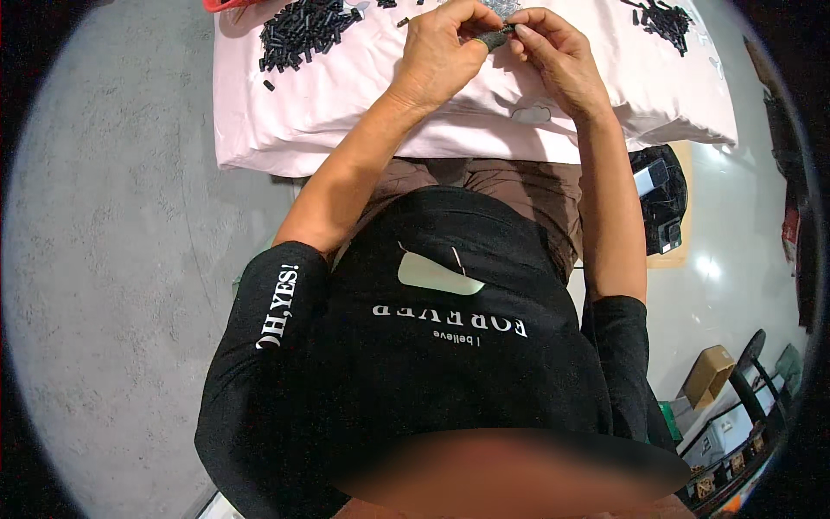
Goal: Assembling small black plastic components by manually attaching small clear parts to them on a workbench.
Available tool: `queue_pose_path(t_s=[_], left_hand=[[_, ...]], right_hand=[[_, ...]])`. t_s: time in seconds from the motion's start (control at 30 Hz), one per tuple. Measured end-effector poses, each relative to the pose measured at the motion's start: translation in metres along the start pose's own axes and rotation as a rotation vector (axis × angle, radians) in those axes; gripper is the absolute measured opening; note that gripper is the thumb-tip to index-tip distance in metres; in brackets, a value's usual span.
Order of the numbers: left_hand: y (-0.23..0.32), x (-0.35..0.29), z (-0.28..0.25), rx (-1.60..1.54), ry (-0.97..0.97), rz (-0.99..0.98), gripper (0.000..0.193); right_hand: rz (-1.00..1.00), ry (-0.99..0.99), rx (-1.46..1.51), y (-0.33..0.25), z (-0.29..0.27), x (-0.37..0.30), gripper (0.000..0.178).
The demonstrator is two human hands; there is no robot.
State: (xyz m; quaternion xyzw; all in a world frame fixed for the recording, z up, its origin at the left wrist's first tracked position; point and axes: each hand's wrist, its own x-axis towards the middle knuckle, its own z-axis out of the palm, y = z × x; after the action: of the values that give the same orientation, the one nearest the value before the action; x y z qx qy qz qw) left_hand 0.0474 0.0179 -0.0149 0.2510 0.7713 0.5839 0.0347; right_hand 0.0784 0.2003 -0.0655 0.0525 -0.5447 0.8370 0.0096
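Observation:
Both hands meet over the far middle of a pink cloth-covered table [346,117]. My left hand [443,50] is closed in a pinch, with a dark cover [492,41] on its thumb. Opposite it, my right hand [564,62] pinches with thumb and forefinger. A small dark piece [508,28] sits between the two sets of fingertips; its exact kind is too small to tell. Just beyond the fingers lies a heap of small silvery parts [501,7], partly hidden by the hands. To the left spreads a large pile of short black cylinders [303,35].
A smaller pile of black pieces [664,26] lies at the table's far right. The rim of a red container [229,4] shows at the far left. Beside my right forearm, a black bag [661,195] stands below table height. A cardboard box [709,376] is at lower right.

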Motion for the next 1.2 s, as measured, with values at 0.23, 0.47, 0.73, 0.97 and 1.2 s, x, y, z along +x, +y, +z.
queue_pose_path(t_s=[0.23, 0.47, 0.73, 0.97, 1.2], left_hand=[[0.002, 0.001, -0.002, -0.061, -0.062, -0.039, 0.006], [-0.026, 0.014, -0.048, 0.000, 0.171, -0.003, 0.022], [-0.016, 0.009, -0.075, 0.460, 0.185, -0.094, 0.011], [-0.038, 0.008, -0.078, 0.615, 0.116, 0.089, 0.013], [-0.006, 0.003, -0.074, 0.664, 0.037, 0.004, 0.011]], right_hand=[[-0.017, -0.106, -0.067, 0.004, -0.017, 0.002, 0.019], [-0.024, -0.094, -0.058, 0.003, -0.015, 0.002, 0.016], [-0.024, -0.105, -0.040, 0.001, -0.014, 0.002, 0.017], [-0.007, -0.099, -0.045, 0.003, -0.018, 0.003, 0.017], [0.003, -0.043, -0.099, 0.002, -0.016, 0.001, 0.018]])
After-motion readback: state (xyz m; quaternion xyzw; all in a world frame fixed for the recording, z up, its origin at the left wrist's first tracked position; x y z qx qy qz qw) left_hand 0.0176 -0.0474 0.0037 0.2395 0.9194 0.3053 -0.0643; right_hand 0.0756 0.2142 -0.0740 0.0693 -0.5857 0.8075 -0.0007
